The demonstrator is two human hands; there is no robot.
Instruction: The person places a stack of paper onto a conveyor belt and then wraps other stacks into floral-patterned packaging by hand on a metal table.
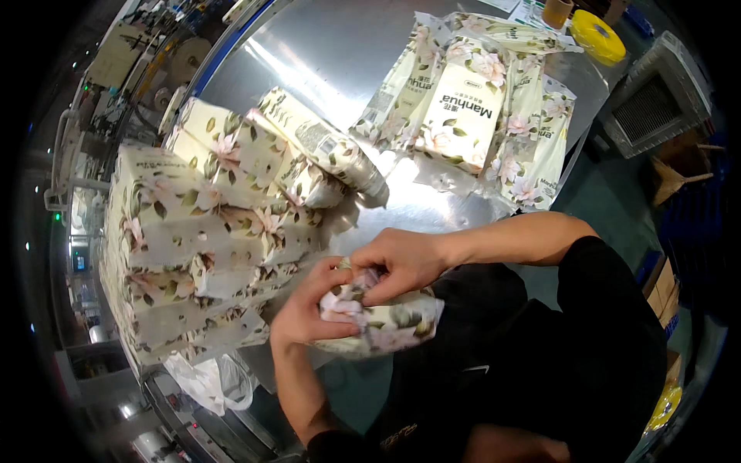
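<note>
The table (332,73) is shiny silver metal, with a blue edge (231,45) at eleven o'clock. A big pile of flowery packs (208,255) stands on it at nine o'clock, stacked close together. At eleven o'clock, next to the pile, long packs (316,139) lie on their sides. At one o'clock, a bunch of flowery wraps (525,127) lies around a pale pack (463,108) with pink flowers. Farther out, between one and two o'clock, are a yellow roll (580,29) and a small brown roll (557,13).
</note>
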